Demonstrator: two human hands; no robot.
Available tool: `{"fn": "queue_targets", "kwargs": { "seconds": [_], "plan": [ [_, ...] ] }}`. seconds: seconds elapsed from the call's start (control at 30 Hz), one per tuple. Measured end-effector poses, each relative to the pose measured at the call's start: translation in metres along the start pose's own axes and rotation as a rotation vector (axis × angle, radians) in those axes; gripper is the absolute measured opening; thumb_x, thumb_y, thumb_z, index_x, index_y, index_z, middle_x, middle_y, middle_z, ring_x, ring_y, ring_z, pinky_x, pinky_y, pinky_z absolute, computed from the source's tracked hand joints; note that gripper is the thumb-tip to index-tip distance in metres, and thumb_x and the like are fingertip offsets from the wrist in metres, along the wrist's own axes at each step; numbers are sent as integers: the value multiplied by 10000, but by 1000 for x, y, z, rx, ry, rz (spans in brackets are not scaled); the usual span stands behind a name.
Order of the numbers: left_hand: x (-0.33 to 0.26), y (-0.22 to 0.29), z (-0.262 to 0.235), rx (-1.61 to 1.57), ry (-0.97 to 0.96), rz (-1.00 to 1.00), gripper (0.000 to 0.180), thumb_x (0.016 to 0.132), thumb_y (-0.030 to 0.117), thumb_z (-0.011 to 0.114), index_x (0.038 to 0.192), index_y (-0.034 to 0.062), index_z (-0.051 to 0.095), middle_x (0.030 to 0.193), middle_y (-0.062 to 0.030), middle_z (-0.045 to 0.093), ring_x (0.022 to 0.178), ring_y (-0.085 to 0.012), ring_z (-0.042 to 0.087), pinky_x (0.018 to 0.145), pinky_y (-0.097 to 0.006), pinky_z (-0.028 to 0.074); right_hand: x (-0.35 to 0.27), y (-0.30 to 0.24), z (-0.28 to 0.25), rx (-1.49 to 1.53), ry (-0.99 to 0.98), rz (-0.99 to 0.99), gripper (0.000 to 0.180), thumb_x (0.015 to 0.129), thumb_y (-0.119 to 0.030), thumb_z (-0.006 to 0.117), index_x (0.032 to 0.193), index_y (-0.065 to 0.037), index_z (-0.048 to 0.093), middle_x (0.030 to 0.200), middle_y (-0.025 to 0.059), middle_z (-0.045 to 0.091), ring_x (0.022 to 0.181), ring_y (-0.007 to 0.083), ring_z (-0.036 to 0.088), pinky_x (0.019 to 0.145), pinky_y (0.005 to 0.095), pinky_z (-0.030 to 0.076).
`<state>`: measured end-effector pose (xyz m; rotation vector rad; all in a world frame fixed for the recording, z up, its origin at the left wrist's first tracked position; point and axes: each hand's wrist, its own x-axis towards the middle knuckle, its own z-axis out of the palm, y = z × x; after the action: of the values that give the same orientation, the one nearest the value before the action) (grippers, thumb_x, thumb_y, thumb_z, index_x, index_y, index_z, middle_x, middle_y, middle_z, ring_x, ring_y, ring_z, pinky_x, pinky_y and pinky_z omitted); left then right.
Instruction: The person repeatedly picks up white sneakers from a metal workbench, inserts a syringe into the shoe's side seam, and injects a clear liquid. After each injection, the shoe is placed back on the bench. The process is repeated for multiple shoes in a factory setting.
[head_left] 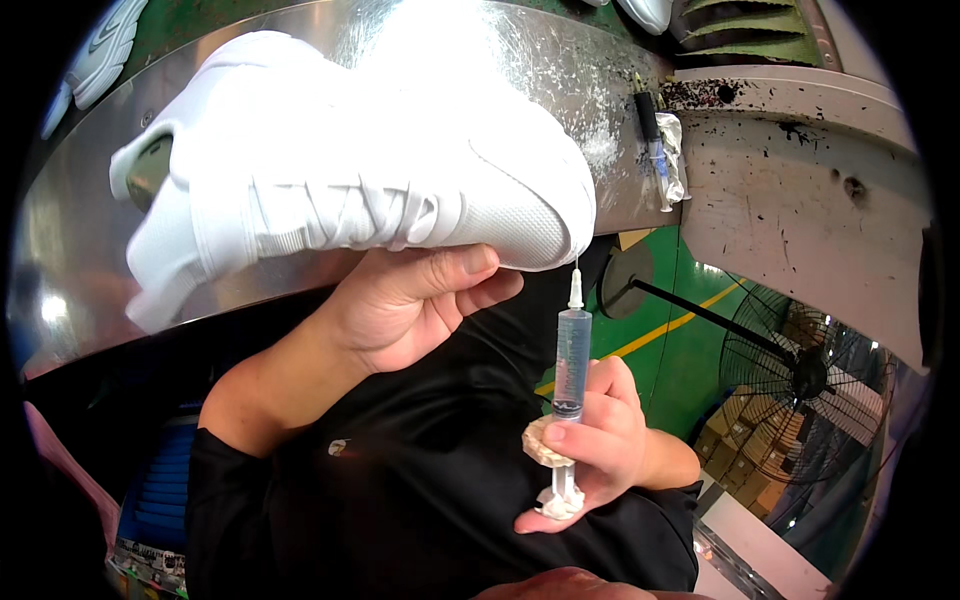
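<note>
Bracing the white shoe (370, 130) at the upper left with our curled left hand (410, 310), grip unclear, we pinched the syringe (572, 360) in our right hand (605, 430); a steady needle (577, 264) at the toe (565, 225) seemed key.

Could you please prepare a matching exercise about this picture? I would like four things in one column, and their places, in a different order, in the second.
Things:
1. Clear plastic syringe with pale wrapping
2. White lace-up shoe
3. Round fan with black wire cage
4. Slim black pen-shaped object

Places:
A. In front of brown cardboard boxes
B. On the scratched metal table, beside a crumpled white piece
C. In the bare right hand
D. Against the thumb of the bare left hand

Right pairs: 1-C, 2-D, 3-A, 4-B.
</note>
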<state>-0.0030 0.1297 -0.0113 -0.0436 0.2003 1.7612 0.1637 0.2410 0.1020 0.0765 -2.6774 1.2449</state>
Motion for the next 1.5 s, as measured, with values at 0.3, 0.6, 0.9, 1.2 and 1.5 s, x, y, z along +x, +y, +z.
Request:
{"fn": "queue_targets", "kwargs": {
  "seconds": [0.3,0.6,0.9,1.2,1.5],
  "plan": [
    [1,2,12,-5,15,-14,373,891,150,601,1218,-5,511,1174,-163,581,1107,-253,570,880,-300,537,-4,13,23,-190,64,-107,568,633,-429,767,1046,-74,603,764,6,534,570,165,346,524,284,298],
    [2,3,15,7,10,38,392,888,137,599,1233,-19,496,1160,-171,596,1096,-284,581,877,-334,539,-3,8,19,-195,108,-166,554,639,-442,771,996,-55,599,754,18,531,595,181,394,537,303,316],
    [-128,32,8,106,408,105,738,682,33,675,1341,-35,350,1262,-151,530,1182,-285,511,1038,-400,368,22,99,12,-328,256,-100,860,578,-565,796,1196,-71,460,1019,107,448,907,284,426,804,416,351],
    [-25,105,19,781,395,285,747,692,44,705,1336,-45,336,1276,-160,506,1161,-240,524,1007,-394,414,61,138,21,-223,394,-38,804,549,-392,852,1178,-54,482,1020,115,462,932,283,408,838,395,365],
    [132,144,22,947,285,291,404,899,156,547,1226,-47,423,1078,-215,593,890,-285,643,745,-344,552,63,143,18,-247,404,-16,794,541,-378,848,1163,-56,473,995,119,488,882,292,444,805,390,358]
  ]
}}
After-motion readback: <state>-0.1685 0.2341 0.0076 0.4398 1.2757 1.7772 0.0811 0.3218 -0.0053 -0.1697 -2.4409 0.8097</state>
